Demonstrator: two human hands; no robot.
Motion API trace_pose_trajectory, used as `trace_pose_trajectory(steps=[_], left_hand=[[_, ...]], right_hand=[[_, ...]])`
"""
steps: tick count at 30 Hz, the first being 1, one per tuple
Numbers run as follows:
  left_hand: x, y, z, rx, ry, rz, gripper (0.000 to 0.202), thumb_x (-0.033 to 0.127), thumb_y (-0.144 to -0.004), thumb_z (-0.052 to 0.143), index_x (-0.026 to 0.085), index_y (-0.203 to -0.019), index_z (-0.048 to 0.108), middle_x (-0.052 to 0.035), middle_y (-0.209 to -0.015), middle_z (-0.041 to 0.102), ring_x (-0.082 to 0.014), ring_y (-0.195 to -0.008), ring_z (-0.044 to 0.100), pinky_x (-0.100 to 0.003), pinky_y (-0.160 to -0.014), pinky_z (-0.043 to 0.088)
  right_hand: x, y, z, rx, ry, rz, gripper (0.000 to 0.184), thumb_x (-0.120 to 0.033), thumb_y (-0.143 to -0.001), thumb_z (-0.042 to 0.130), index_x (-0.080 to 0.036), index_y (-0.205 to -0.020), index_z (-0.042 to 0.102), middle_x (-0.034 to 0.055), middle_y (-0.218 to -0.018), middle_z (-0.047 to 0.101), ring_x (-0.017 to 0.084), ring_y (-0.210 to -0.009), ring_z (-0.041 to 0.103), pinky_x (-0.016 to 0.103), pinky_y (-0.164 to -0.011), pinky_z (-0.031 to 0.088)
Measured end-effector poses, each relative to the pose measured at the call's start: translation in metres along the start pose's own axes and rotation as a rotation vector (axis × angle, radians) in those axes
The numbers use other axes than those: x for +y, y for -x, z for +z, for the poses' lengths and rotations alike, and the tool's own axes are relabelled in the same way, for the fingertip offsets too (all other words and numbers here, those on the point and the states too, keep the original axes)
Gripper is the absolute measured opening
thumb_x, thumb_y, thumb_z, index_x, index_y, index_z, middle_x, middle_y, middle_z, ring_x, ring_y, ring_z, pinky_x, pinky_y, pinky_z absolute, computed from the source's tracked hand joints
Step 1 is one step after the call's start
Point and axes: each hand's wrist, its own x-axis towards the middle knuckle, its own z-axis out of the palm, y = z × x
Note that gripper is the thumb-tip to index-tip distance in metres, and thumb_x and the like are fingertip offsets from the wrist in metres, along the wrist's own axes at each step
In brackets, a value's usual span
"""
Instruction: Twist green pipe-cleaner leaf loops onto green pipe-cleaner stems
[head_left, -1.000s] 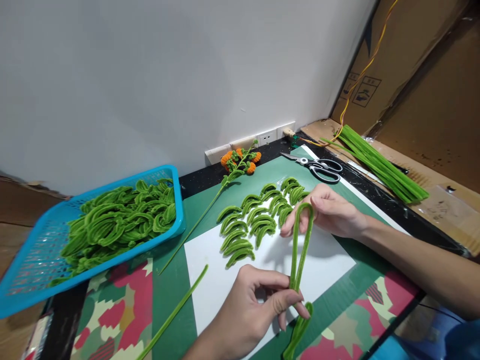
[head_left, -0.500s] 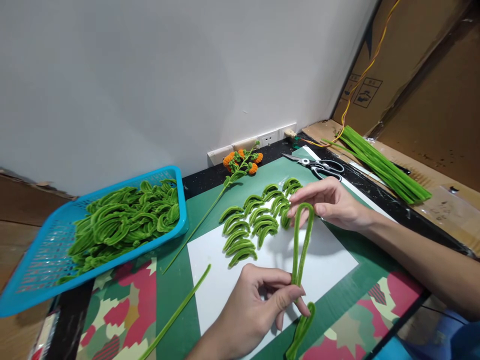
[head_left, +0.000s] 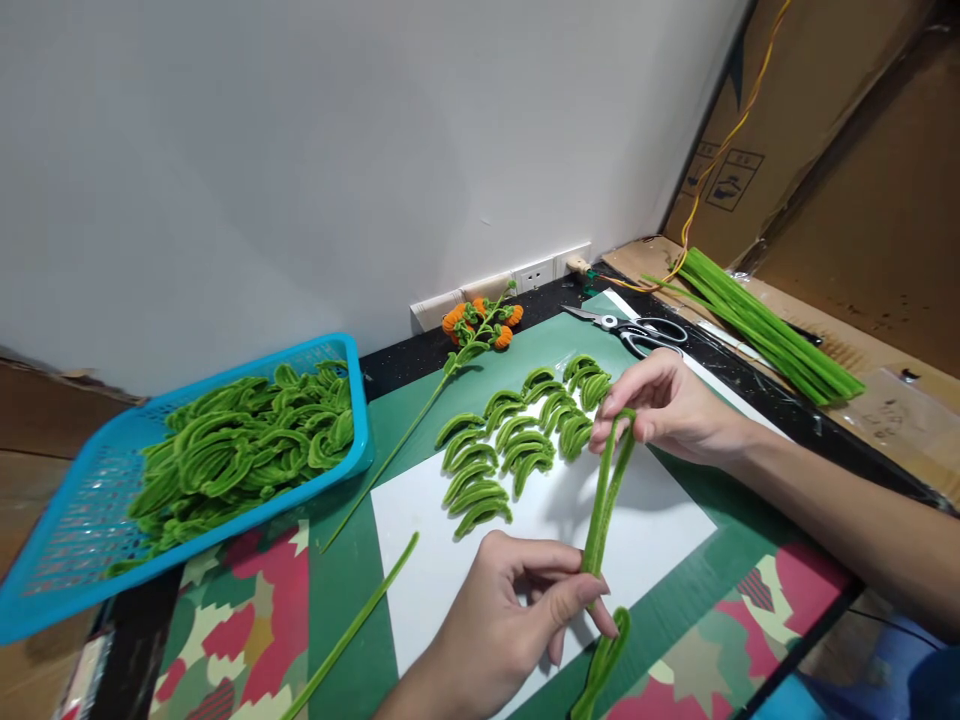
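A green pipe cleaner, bent into a long loop, stands upright between my hands over the white paper. My left hand pinches it near its middle, and a second looped end hangs below those fingers. At the top bend, my right hand has the loop between thumb and fingers. Just behind, several curved green pipe-cleaner leaves lie in rows on the paper. A single straight green pipe cleaner rests left of my left hand.
A blue basket full of bent green pieces stands at left. A flower stem with orange blooms lies on the green mat. Scissors sit at the back, and a bundle of green pipe cleaners lies at right.
My right hand has closed on the loop's top bend, which is narrower now and leans slightly right. My left hand keeps its pinch in nearly the same place.
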Motion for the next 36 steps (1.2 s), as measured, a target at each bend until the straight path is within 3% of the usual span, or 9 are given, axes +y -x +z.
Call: trace_pose_trajectory(steps=[6, 28, 36], left_hand=[[-0.0002, -0.0022, -0.0012, 0.007, -0.001, -0.003, 0.041, 0.045, -0.1, 0.075, 0.01, -0.081, 0.087, -0.0163, -0.081, 0.085, -0.0075, -0.047, 0.054, -0.018, -0.05, 0.045], [-0.0001, -0.0007, -0.001, -0.013, 0.003, -0.012, 0.043, 0.046, -0.099, 0.076, 0.008, -0.079, 0.084, -0.0175, -0.083, 0.085, -0.0072, -0.048, 0.056, -0.017, -0.049, 0.045], [-0.0019, -0.0013, -0.0012, 0.021, 0.11, -0.02, 0.045, 0.051, -0.09, 0.086, 0.009, -0.077, 0.08, -0.017, -0.077, 0.085, -0.0076, -0.046, 0.058, -0.017, -0.049, 0.048]], right_hand=[[0.0002, -0.0028, 0.0019, 0.075, -0.009, 0.019, 0.027, -0.032, -0.07, 0.104, -0.023, -0.088, 0.087, 0.0072, -0.087, 0.087, 0.024, -0.079, 0.086, 0.032, -0.076, 0.072], [0.0055, -0.0047, -0.0008, 0.098, -0.049, 0.027, 0.022, -0.025, -0.072, 0.104, -0.021, -0.084, 0.086, 0.0064, -0.085, 0.086, 0.022, -0.076, 0.086, 0.029, -0.075, 0.072], [0.004, -0.0033, -0.0019, 0.07, -0.027, 0.109, 0.03, -0.042, -0.08, 0.098, -0.019, -0.096, 0.087, 0.0092, -0.093, 0.087, 0.023, -0.086, 0.086, 0.034, -0.083, 0.071]])
